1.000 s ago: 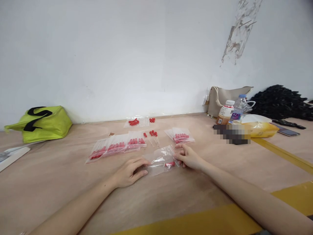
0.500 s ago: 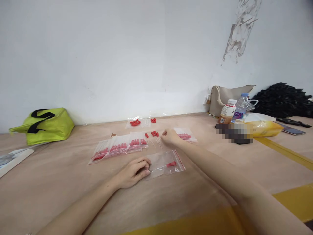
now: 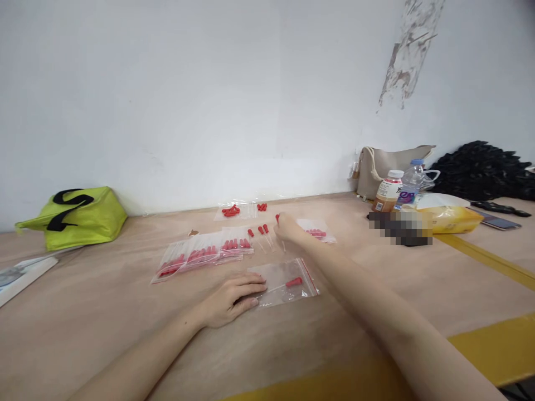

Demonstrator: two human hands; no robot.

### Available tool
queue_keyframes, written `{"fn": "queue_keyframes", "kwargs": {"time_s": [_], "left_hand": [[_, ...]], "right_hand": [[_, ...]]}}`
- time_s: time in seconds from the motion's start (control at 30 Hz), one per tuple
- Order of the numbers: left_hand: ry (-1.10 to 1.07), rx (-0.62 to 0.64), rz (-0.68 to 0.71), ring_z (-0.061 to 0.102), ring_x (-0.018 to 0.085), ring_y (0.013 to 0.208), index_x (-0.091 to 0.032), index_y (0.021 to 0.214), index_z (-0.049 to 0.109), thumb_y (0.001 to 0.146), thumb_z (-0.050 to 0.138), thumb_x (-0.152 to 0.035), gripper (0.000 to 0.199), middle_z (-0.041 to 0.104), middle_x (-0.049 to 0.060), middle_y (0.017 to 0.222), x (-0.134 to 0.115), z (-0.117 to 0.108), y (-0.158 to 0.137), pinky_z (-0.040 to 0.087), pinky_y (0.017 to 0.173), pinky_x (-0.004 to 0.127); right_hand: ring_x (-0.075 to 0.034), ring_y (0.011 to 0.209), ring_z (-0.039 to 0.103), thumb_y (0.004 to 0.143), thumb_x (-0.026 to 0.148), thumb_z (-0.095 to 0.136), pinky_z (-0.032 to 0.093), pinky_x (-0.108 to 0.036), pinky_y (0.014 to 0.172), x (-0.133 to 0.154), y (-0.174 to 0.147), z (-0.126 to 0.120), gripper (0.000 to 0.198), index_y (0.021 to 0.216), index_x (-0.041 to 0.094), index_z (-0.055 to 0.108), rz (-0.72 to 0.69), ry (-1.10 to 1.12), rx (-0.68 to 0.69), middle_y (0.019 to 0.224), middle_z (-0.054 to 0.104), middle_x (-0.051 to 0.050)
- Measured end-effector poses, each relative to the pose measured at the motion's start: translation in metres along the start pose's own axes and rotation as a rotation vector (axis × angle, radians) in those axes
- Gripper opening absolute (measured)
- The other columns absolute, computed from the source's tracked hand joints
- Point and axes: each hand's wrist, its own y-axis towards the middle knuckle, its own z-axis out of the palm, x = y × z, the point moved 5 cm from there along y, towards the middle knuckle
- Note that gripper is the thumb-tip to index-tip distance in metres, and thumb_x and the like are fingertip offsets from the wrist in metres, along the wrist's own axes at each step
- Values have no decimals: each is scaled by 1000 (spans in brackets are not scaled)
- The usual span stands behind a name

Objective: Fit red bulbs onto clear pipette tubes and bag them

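A clear zip bag [image 3: 276, 273] with a red zip edge lies flat on the table, one red-bulbed dropper [image 3: 293, 282] inside it. My left hand [image 3: 234, 298] rests on the bag's left end, its fingers stretched out flat and holding nothing. Beyond the bag, my right hand [image 3: 288, 228] is closed around another dropper [image 3: 284, 246]; its red bulb pokes out above the fingers and its thin stem below. Loose droppers [image 3: 263, 229] lie just to the left of that hand. Right of it is a small bag of red bulbs [image 3: 316, 229], partly behind my wrist.
Filled bags of red-bulbed droppers [image 3: 200, 253] overlap at centre left. Near the wall are loose red bulbs [image 3: 230, 210] on plastic. A lime-green bag [image 3: 83, 217] stands far left. To the right are bottles [image 3: 388, 192], a yellow tissue pack [image 3: 455, 217] and a phone [image 3: 499, 220].
My right hand has picked a dropper from the loose group and lifted it slightly. The left hand's fingers have straightened and slid a little right over the bag.
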Motion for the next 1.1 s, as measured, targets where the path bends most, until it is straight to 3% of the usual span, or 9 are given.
{"fn": "queue_keyframes", "kwargs": {"time_s": [0.07, 0.17, 0.33, 0.67, 0.87, 1.1], "left_hand": [[3, -4, -17, 42, 18, 116, -26, 122, 47, 89, 40, -27, 34, 47, 2, 127, 2, 0, 0, 31, 100, 35], [2, -21, -42, 42, 18, 117, -28, 121, 48, 89, 39, -27, 33, 47, 1, 127, 4, 0, 0, 32, 100, 35], [8, -19, -54, 42, 18, 116, -29, 120, 48, 90, 37, -27, 33, 48, 1, 126, 6, 0, 0, 33, 98, 36], [-2, -21, -51, 41, 18, 116, -29, 120, 48, 90, 37, -27, 33, 47, 2, 126, 5, -1, 1, 33, 98, 36], [4, -11, -48, 41, 18, 116, -31, 121, 47, 90, 37, -27, 33, 46, 1, 127, 5, -1, 1, 32, 98, 37], [22, -13, -111, 39, 18, 118, -31, 125, 42, 90, 37, -29, 35, 43, 0, 130, 8, 0, -1, 32, 99, 36]], "right_hand": [[-16, 69, 58, 73, 14, 41, 44, -26, 60, -15, -15, -18, 31, 103, 10, 44, 17, 92, -73, 79, 59, -9], [-11, 45, 52, 71, 17, 41, 43, -24, 44, -49, -49, -34, 51, 120, 17, 26, 106, 547, -185, 69, 53, 2], [-9, 48, 52, 65, 26, 53, 47, -23, 43, -90, -101, -31, 44, 104, 20, 33, 234, 993, -298, 66, 47, 7], [-9, 50, 53, 63, 23, 59, 50, -24, 47, -89, -111, -22, 39, 94, 22, 35, 301, 1109, -308, 63, 49, 7], [-9, 53, 58, 70, 28, 56, 51, -24, 54, -81, -116, -8, 24, 86, 21, 39, 319, 1238, -179, 62, 52, 7], [-9, 49, 54, 67, 34, 59, 47, -22, 47, -74, -120, -7, 25, 81, 20, 44, 276, 1253, -76, 58, 51, 6]]}}
